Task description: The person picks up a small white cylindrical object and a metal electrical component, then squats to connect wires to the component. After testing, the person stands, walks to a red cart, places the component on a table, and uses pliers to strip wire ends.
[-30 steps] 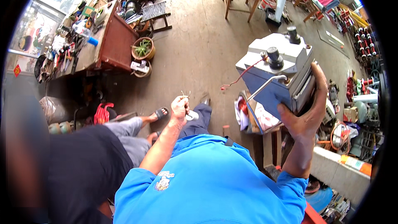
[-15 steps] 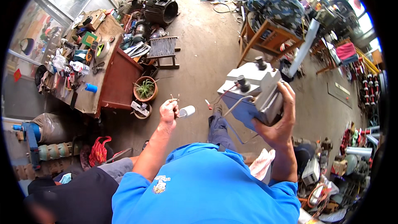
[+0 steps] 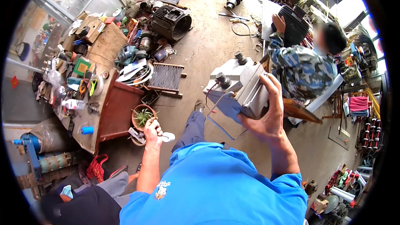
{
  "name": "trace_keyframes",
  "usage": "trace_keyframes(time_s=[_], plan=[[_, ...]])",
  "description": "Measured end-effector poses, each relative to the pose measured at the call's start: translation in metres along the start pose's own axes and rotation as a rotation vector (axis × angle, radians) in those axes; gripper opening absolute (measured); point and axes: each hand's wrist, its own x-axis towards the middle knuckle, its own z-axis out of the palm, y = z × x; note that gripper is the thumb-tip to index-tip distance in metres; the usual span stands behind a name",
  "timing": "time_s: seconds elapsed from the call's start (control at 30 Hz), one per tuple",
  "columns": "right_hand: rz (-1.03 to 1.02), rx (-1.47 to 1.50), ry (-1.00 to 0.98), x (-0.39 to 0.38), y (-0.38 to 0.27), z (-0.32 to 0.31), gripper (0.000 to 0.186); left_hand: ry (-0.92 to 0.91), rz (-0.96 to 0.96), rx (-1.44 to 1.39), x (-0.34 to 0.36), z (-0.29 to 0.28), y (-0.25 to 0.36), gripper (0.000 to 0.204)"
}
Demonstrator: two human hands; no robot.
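Grey metal box (image 3: 239,87) with two black knobs, held up at chest height, right of centre. Right hand (image 3: 266,114) grips its right side. Left hand (image 3: 152,130) well apart, clenched on small white piece (image 3: 168,136), near potted plant (image 3: 142,117) by cluttered counter (image 3: 109,46).

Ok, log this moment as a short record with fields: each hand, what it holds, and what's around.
Right hand: grips a grey metal box with black knobs on top and wires hanging below, held up.
Left hand: closed on a small white part; what it is cannot be told.
Below left hand: potted plant beside a cluttered workbench.
Nearby: a person in a camouflage jacket sits ahead.
Floor: concrete, with a black motor.
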Motion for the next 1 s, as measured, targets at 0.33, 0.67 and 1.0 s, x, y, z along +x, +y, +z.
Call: trace_keyframes(time_s=[0.33, 0.67, 1.0], plan=[[0.071, -0.035, 0.011, 0.200, 0.095, 0.027, 0.090, -0.211, -0.058, -0.019, 0.180, 0.224, 0.095, 0.015], [0.023, 0.067, -0.024, 0.412, 0.222, 0.072, 0.088, -0.172, 0.051, -0.095, 0.319, 0.375, 0.175, 0.016], [0.021, 0.037, -0.029, 0.613, 0.332, 0.091, 0.087, 0.043, 0.079, -0.136, 0.444, 0.469, 0.224, 0.021]])
